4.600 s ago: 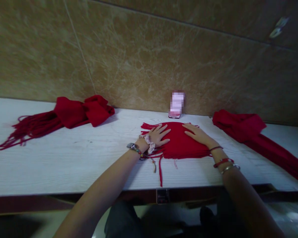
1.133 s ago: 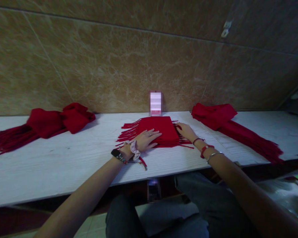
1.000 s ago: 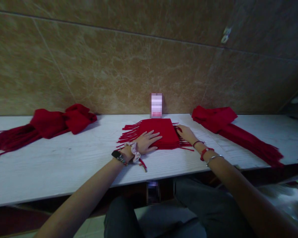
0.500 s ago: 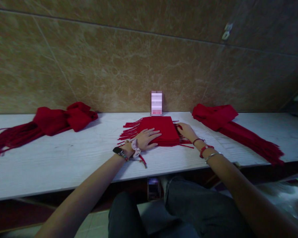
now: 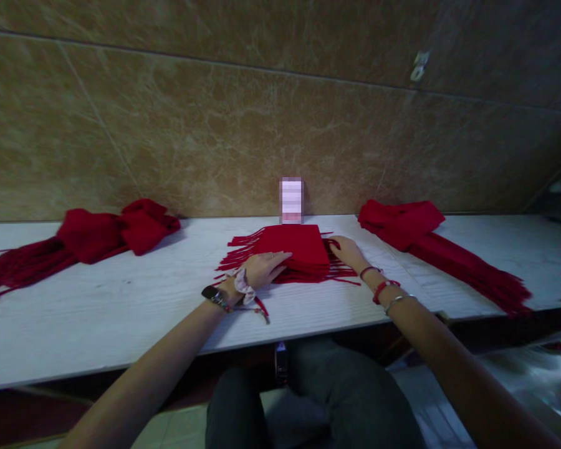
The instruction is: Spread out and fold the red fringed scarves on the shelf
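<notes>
A red scarf [image 5: 295, 242], folded into a flat rectangle, lies on the white counter with its fringe out at both sides. My left hand [image 5: 262, 269] rests on its near left part, fingers stretched out to the right; the thumb is hard to see. At the right edge, my right hand [image 5: 350, 252] has its fingers curled and pinched on the scarf's side by the fringe. Along the near right corner the stacked layers look slightly loosened and uneven.
One knotted-looking red scarf [image 5: 91, 237] lies on the left, another red scarf [image 5: 421, 231] on the right. A blurred pale upright object [image 5: 292, 201] leans against the brown marbled wall [image 5: 215, 125]. The white counter's [image 5: 135, 324] front edge runs above my legs.
My left hand has slid a little left and toward me on the folded scarf, its fingers closer together. The scarf's near layers have shifted. My right hand stays at the right edge.
</notes>
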`<state>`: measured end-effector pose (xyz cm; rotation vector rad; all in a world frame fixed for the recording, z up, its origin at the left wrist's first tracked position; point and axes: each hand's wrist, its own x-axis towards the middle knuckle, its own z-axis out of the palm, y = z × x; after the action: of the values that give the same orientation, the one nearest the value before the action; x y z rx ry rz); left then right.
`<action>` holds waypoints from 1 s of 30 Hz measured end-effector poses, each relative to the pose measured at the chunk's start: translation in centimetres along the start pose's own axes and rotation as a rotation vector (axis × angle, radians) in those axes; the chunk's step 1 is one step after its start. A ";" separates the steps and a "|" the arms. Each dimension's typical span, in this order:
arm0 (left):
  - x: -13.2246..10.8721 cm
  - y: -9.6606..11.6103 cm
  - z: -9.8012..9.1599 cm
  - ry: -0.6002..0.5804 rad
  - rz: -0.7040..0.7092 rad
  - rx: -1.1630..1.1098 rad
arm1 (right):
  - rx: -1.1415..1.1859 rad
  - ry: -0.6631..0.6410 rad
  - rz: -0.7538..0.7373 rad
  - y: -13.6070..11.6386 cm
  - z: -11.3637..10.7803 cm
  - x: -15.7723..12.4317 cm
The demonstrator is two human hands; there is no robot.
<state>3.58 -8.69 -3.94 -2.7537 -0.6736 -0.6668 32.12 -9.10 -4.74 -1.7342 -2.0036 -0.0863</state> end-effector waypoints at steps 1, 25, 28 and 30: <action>0.0 0.0 0.0 0.002 0.003 0.014 | -0.001 0.001 -0.002 0.0 0.0 0.0; -0.7 -1.1 -1.4 -0.350 -0.117 -0.018 | -0.203 -0.312 -0.156 -4.3 -1.7 -3.8; -1.3 -1.5 -2.0 -0.384 -0.146 0.049 | -0.244 -0.332 -0.152 -3.8 -1.7 -4.5; -2.0 -2.0 -2.8 -0.371 -0.159 0.100 | -0.245 -0.330 -0.146 -3.3 -1.7 -4.5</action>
<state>-0.03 -8.67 -2.26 -2.7730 -0.9809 -0.1397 29.83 -14.49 -4.18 -1.8445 -2.4473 -0.1031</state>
